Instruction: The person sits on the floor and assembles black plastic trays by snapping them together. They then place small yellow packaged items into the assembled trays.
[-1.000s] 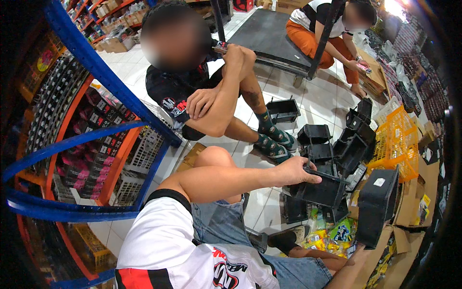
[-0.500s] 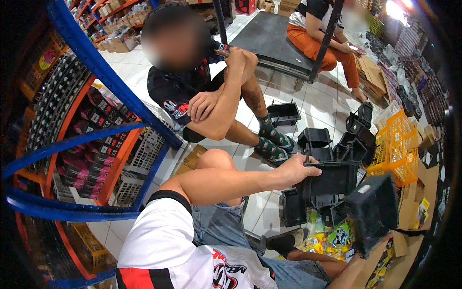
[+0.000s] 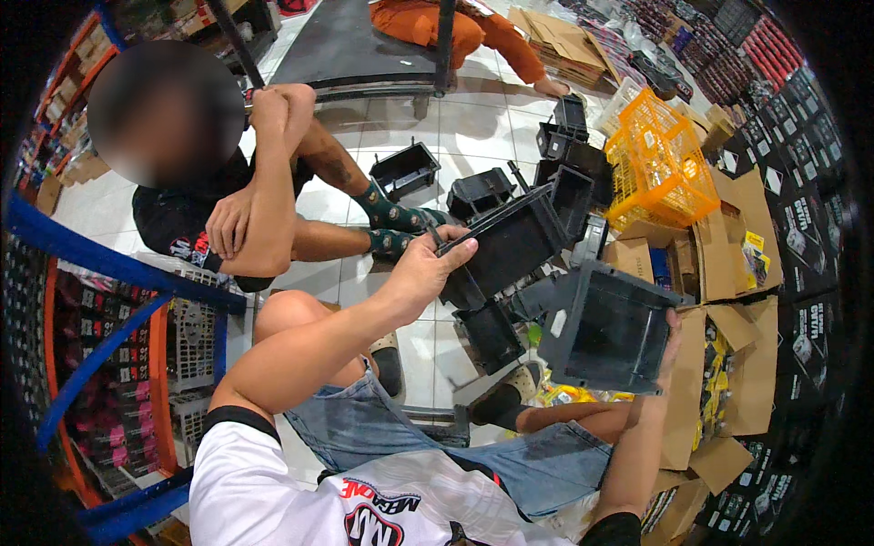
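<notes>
My left hand (image 3: 430, 273) is closed on the rim of a black plastic bin (image 3: 510, 244), its thumb over the edge. This bin is tilted, its hollow side partly toward me. A second black plastic bin (image 3: 608, 332) is in my right hand (image 3: 671, 341), which grips it at its right side; most of those fingers are hidden behind it. The two bins are near each other, the right one lower and closer to me. Below and behind them, several more black bins (image 3: 490, 337) lie in a loose group on the floor.
Across from me a person in dark clothes (image 3: 182, 214) sits with folded arms. Another person in orange trousers (image 3: 428, 32) sits on a dark platform cart (image 3: 350, 55). To the right are a yellow crate (image 3: 660, 164) and opened cardboard boxes (image 3: 683, 391). Blue and orange shelving (image 3: 159, 382) stands left.
The view has swung to the right. The bin in my right hand has come up and turned, with its hollow side now more toward me. My left hand keeps its grip.
</notes>
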